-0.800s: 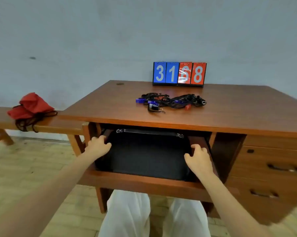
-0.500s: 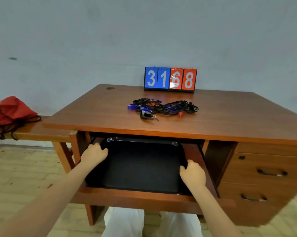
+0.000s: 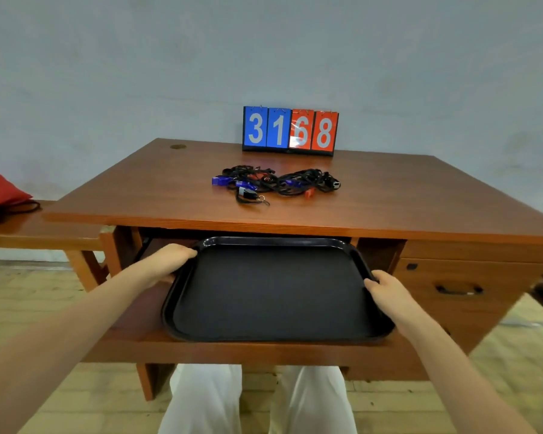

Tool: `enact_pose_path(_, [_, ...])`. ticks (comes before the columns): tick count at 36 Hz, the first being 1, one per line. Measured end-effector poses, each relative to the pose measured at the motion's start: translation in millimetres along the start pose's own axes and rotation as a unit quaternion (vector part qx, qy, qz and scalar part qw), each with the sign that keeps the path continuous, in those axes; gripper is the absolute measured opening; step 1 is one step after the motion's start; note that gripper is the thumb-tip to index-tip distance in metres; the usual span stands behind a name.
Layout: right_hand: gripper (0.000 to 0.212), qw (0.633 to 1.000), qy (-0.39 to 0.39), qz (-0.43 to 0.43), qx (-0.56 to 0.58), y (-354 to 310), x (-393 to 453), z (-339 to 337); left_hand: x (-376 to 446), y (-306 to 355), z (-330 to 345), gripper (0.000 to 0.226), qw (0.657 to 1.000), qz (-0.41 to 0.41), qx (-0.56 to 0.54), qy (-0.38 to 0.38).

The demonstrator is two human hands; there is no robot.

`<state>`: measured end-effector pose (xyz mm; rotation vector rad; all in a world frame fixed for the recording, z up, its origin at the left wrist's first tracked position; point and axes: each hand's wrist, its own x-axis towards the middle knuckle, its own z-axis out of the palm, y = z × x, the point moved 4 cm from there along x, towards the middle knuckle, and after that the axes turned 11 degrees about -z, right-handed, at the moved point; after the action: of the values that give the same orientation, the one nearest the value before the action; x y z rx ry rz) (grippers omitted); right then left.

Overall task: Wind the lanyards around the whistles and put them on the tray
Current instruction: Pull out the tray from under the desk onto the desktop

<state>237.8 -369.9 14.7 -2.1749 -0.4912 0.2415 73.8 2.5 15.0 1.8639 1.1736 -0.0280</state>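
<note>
Gripping the black tray (image 3: 273, 289) by its side rims, your left hand (image 3: 170, 256) and right hand (image 3: 389, 291) hold it over the open drawer (image 3: 132, 321). Far behind, tangled whistles (image 3: 273, 183) lie before a scoreboard (image 3: 290, 130) reading 31 68; individual lanyards are indistinguishable.

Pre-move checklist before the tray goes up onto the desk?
1. Left hand grip on the tray edge: ok.
2. Right hand grip on the opposite edge: ok.
3. Tray holds nothing: ok.
4. Tray clear of the desk underside: cannot tell.
5. Bare desktop in front of the whistle pile: ok.
6. Lanyards wound: not ok, tangled.
</note>
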Motion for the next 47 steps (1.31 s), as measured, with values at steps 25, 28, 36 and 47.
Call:
enact_pose_path(25, [0.014, 0.954, 0.165, -0.063, 0.244, -71, 10, -60, -39, 82, -42, 0.034, 0.948, 0.059, -0.306, 0.059])
enact_pose_path(28, [0.013, 0.944, 0.186, -0.058, 0.267, -79, 23, -53, -37, 85, -51, 0.029, 0.940, 0.063, -0.326, 0.078])
enact_pose_path(36, [0.026, 0.856, 0.196, -0.027, 0.478, -100, 39, -8, -31, 82, -54, 0.027, 0.901, 0.051, -0.417, 0.108])
enact_pose_path(47, [0.031, 0.892, 0.095, -0.021, 0.441, -133, 67, 50, -21, 76, -63, 0.034, 0.943, 0.093, -0.298, 0.111])
